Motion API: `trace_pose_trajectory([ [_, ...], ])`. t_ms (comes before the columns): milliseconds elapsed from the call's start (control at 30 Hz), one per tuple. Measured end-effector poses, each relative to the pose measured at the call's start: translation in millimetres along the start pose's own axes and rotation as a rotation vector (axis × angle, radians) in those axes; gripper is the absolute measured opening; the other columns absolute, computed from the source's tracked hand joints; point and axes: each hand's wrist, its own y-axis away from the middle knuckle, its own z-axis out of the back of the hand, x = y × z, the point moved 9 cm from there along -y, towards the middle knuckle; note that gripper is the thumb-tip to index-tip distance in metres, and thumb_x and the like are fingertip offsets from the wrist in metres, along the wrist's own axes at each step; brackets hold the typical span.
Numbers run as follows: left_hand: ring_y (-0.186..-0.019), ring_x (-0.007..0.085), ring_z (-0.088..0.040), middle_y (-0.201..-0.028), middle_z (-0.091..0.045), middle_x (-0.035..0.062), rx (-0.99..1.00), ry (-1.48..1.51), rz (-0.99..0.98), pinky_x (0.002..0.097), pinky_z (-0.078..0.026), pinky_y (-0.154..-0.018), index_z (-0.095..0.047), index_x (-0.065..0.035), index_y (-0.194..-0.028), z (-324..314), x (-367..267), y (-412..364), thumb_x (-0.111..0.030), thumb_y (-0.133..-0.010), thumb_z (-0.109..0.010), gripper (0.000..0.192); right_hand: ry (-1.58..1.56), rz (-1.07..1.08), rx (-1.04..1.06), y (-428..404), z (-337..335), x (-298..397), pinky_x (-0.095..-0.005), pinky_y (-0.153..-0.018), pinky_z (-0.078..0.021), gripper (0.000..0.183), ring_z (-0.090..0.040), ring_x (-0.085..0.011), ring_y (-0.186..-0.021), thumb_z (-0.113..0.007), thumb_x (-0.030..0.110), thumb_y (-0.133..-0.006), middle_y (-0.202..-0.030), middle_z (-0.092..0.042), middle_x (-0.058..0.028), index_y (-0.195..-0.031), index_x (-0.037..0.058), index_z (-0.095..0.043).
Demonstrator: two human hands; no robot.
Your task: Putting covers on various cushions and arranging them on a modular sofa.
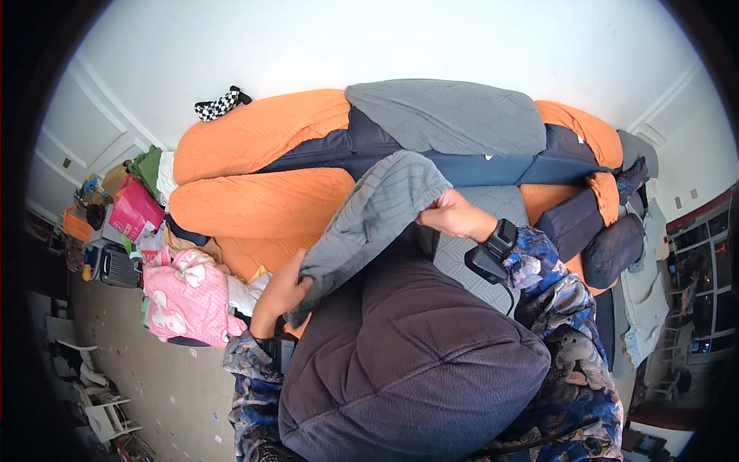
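A large dark sofa cushion rests upright against my body, its near corner bulging towards me. Over its far end stretches a grey quilted fabric cover. My right hand pinches the cover's edge at the upper right between thumb and fingers. At the lower left, my left hand grips the other side of the same cover, its fingertips partly hidden by the fabric. How far the cushion reaches inside the cover is hidden.
Behind stands a dark sofa with orange covers and a grey cover on its back. Loose dark cushions lie right. At left are a pink polka-dot cloth item, a pink bag and a suitcase.
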Motion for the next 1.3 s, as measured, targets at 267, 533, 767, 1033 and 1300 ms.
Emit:
trace_pose_trajectory([
  [267,-0.109,0.0351,-0.051,-0.11,-0.051,0.0192,0.062,-0.006,-0.416,0.0381,-0.043,-0.086,-0.034,-0.0009,-0.13,-1,-98,-8,-0.022,-0.08,-0.069,0.065,0.675,0.188,-0.143,5,-38,113,-0.0325,-0.088,-0.0456,0.049,-0.058,-0.0254,-0.102,-0.065,0.021,-0.082,-0.118,-0.058,-0.0177,-0.123,-0.0019,-0.052],
  [533,-0.098,0.045,-0.053,-0.105,-0.055,0.0262,0.227,-0.137,-0.021,0.0467,-0.043,-0.079,-0.044,0.001,-0.11,2,-28,-18,-0.009,-0.076,-0.061,0.039,0.518,0.435,-0.048,22,-46,158,-0.0303,-0.093,-0.042,0.031,-0.055,-0.0188,-0.105,-0.061,0.023,-0.089,-0.112,-0.062,-0.0084,-0.113,0.0027,-0.061],
  [767,-0.093,0.0466,-0.052,-0.087,-0.058,0.0264,-0.396,-0.262,0.119,0.046,-0.043,-0.078,-0.052,0.001,-0.098,100,-45,55,0.007,-0.067,-0.05,0.032,0.416,0.373,-0.341,49,15,132,-0.0278,-0.091,-0.0432,0.032,-0.056,-0.0153,-0.104,-0.06,0.021,-0.09,-0.109,-0.064,-0.0069,-0.115,0.0014,-0.06],
  [1033,-0.083,0.0309,-0.053,-0.084,-0.054,0.0224,-0.027,-0.198,-0.103,0.04,-0.041,-0.077,-0.053,0.0047,-0.079,114,-204,162,-0.016,-0.068,-0.063,0.025,0.281,0.555,-0.087,89,-10,141,-0.0345,-0.105,-0.0322,0.045,-0.041,-0.0225,-0.125,-0.053,0.021,-0.094,-0.137,-0.045,-0.0114,-0.132,-0.0018,-0.044],
  [1300,-0.063,0.0331,-0.059,-0.075,-0.058,0.0175,-0.205,-0.5,-0.336,0.0406,-0.048,-0.055,-0.058,0.0036,-0.081,110,-287,166,-0.003,-0.068,-0.056,0.014,0.211,0.236,-0.107,150,-22,105,-0.0351,-0.108,-0.0276,0.054,-0.037,-0.0271,-0.131,-0.056,0.02,-0.091,-0.141,-0.041,-0.0156,-0.136,-0.0044,-0.038],
])
